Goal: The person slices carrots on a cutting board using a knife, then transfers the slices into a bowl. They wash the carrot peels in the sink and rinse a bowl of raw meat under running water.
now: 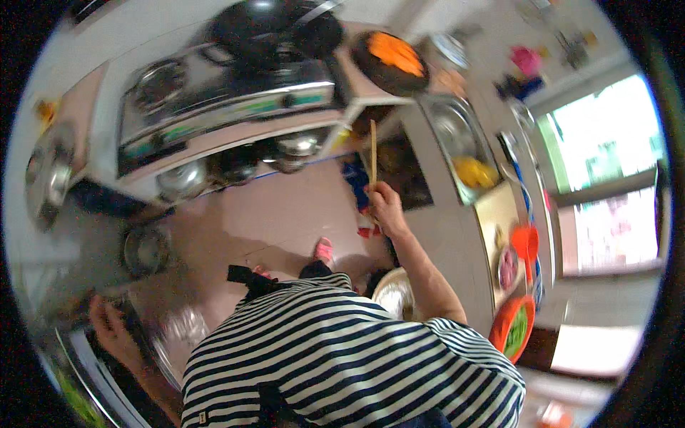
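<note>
My right hand [386, 209] is closed around a pair of thin wooden chopsticks [373, 152]. They point up and away, over the open lower cabinet beside the stove. At the lower left is my left hand [109, 323], blurred, its fingers apart and nothing seen in them. It is close to a dark, pale-edged unit [91, 369]; whether it touches it I cannot tell. Beyond both hands, a black wok [267, 32] sits on the gas stove [230, 107]. To its right, orange sliced food [395, 52] lies in a dark round dish.
A steel sink [452, 125] on the right holds something yellow [473, 172]. Along that counter are a bowl of pink food [507, 267], an orange ladle [525, 246] and an orange basin [497, 326] of greens. Steel pots [182, 179] stand under the stove. A pale bucket [395, 291] is by my legs.
</note>
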`<state>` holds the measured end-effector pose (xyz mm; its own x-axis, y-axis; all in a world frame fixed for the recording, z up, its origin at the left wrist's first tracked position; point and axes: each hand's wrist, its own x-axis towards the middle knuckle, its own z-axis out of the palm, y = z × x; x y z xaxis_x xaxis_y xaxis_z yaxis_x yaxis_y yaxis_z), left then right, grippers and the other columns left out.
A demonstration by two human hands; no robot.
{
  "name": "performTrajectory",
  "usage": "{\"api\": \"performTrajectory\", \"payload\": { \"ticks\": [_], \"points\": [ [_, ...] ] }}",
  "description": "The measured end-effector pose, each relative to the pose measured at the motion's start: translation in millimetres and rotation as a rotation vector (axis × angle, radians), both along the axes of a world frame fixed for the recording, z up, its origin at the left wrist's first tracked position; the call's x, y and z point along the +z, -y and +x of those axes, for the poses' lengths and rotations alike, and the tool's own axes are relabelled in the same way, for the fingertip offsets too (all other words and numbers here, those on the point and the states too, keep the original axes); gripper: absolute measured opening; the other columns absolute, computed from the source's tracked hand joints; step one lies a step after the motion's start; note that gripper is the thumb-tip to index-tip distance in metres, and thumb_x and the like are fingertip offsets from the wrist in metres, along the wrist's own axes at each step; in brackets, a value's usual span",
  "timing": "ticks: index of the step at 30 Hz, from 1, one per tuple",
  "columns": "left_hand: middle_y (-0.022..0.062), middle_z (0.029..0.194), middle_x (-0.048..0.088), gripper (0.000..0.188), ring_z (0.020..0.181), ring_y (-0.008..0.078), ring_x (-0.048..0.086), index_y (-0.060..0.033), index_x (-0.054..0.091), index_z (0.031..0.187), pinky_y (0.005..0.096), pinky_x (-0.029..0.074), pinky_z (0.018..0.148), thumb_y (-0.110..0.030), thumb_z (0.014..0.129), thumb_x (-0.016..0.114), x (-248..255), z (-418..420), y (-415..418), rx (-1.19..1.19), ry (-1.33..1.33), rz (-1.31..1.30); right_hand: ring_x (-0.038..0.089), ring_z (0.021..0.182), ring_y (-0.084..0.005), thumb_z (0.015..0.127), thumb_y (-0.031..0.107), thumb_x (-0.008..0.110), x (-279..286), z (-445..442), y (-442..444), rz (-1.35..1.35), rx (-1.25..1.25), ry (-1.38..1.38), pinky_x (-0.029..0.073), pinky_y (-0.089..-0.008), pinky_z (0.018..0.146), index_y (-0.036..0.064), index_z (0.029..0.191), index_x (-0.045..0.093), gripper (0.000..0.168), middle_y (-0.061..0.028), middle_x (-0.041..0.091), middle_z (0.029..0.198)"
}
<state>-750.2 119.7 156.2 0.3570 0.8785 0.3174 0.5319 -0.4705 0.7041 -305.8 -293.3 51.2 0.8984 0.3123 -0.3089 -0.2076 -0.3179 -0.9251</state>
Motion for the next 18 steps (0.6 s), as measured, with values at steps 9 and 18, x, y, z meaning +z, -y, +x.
{"api": "performTrajectory", "payload": {
  "ticks": [9, 18],
  "points": [
    [0.0025, 0.097, 0.06, 0.025, 0.076, 0.0088, 0.053, -0.0025, 0.056, 0.117, 0.0225, 0.045, 0.067, -0.015, 0.095, 0.053, -69.6, 200.4, 54.8, -0.681, -0.157, -0.561, 0.049, 0.06, -0.0082, 0.087, 0.016, 0.049, 5.3, -83.5, 186.6, 0.018, -0.75, 0.122, 0.038, -0.0233, 0.049, 0.005, 0.098, 0.06, 0.019, 0.0002, 0.052, 0.069],
    [0.0033, 0.098, 0.061, 0.024, 0.079, 0.0099, 0.056, 0.0, 0.056, 0.115, 0.0226, 0.046, 0.071, -0.014, 0.096, 0.052, -91.5, 302.9, 95.0, -0.955, -0.244, -0.568, 0.035, 0.037, -0.0072, 0.082, 0.023, 0.069, -50.2, -152.3, 445.9, 0.026, -1.703, 0.19, 0.024, -0.024, 0.034, 0.008, 0.081, 0.059, 0.018, 0.0046, 0.041, 0.05]
  ]
}}
